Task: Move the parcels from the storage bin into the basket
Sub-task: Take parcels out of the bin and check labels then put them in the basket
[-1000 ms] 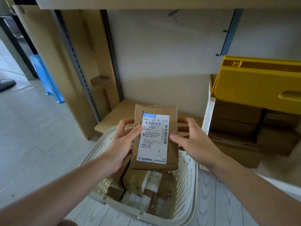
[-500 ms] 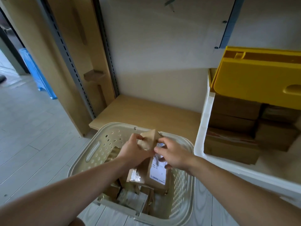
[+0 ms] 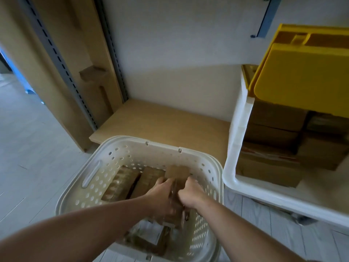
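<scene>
A cream perforated basket [image 3: 98, 171] stands on the floor below me with several brown parcels [image 3: 124, 182] inside. Both my hands reach down into it and hold one flat brown parcel [image 3: 177, 173] upright near its right wall. My left hand [image 3: 162, 188] grips the parcel's left side and my right hand [image 3: 188, 191] grips its right side. The parcel's lower part is hidden behind my hands. At the right, a white storage bin [image 3: 239, 129] holds more brown parcels [image 3: 272, 137].
A yellow lid [image 3: 306, 76] leans over the storage bin. A low wooden shelf board [image 3: 160, 120] lies behind the basket, with a wooden upright and metal rail [image 3: 62, 59] at the left. Pale plank floor [image 3: 28, 157] spreads to the left.
The parcel, held up with its label facing me a second ago, has gone down into the basket with both hands. My view has tilted downward and closer.
</scene>
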`<state>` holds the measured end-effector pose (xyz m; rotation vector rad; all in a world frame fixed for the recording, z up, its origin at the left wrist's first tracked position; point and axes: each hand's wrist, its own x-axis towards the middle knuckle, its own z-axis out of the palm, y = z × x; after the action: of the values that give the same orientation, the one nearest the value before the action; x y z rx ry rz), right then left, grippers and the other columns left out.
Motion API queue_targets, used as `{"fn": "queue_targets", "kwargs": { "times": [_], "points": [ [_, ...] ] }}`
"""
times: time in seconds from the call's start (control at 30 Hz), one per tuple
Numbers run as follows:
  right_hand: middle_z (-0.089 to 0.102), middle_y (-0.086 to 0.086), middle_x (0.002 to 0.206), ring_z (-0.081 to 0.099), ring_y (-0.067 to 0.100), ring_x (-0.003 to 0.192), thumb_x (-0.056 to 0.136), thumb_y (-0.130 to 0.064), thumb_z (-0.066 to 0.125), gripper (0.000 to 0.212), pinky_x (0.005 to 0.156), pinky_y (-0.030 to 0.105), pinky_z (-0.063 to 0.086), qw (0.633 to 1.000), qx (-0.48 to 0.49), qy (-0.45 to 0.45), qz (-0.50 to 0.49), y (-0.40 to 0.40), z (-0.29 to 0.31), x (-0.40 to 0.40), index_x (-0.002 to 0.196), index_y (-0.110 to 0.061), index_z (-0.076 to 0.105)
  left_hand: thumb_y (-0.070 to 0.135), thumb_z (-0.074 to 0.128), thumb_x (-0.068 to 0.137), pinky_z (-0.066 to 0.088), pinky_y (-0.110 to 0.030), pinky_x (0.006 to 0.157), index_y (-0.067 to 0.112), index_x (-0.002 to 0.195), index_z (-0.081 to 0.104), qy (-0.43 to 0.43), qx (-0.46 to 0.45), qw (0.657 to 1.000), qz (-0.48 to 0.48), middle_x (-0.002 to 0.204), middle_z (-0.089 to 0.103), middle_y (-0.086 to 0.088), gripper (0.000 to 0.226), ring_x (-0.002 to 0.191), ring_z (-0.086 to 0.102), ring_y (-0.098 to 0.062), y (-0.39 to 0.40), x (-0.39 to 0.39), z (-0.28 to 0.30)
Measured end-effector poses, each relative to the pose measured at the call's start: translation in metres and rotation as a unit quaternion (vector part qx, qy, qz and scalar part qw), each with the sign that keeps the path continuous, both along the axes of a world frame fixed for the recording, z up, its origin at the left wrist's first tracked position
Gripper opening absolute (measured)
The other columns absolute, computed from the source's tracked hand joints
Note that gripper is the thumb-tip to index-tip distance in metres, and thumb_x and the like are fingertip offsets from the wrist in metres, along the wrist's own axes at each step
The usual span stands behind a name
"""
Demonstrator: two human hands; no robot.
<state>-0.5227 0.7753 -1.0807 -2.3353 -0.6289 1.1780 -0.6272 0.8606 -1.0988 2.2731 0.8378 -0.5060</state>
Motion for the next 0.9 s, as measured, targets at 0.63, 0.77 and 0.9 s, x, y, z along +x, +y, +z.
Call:
{"fn": "queue_targets", "kwargs": {
  "times": [0.63, 0.77, 0.9],
  "points": [
    [0.056, 0.018, 0.139, 0.059, 0.037, 0.124, 0.089, -0.005, 0.061, 0.065, 0.096, 0.037, 0.053, 0.994, -0.099, -0.054, -0.003, 0.034, -0.081, -0.006, 0.15, -0.01, 0.038, 0.051, 0.081, 0.076, 0.03, -0.057, 0.117, 0.026, 0.161, -0.003, 0.12, 0.114, 0.976, -0.14, 0.167, -0.004, -0.015, 0.121, 0.151, 0.011, -0.044, 0.021, -0.005, -0.041],
    [0.058, 0.018, 0.137, 0.062, 0.034, 0.12, 0.092, -0.007, 0.061, 0.067, 0.087, 0.035, 0.051, 0.989, -0.116, -0.085, 0.03, 0.037, -0.075, -0.006, 0.153, -0.007, 0.032, 0.052, 0.074, 0.083, 0.023, -0.059, 0.119, 0.022, 0.161, -0.007, 0.145, 0.139, 0.965, -0.166, 0.166, -0.014, -0.02, 0.116, 0.153, 0.006, -0.044, 0.021, -0.006, -0.032],
    [0.044, 0.023, 0.151, 0.049, 0.036, 0.136, 0.093, -0.009, 0.064, 0.086, 0.106, 0.038, 0.046, 0.99, -0.076, -0.08, 0.086, 0.028, -0.052, -0.012, 0.159, -0.001, 0.009, 0.045, 0.066, 0.087, 0.03, -0.059, 0.114, 0.023, 0.158, 0.007, 0.114, 0.167, 0.967, -0.158, 0.164, 0.004, -0.015, 0.096, 0.146, 0.023, -0.041, 0.021, -0.016, -0.017]
  ]
}}
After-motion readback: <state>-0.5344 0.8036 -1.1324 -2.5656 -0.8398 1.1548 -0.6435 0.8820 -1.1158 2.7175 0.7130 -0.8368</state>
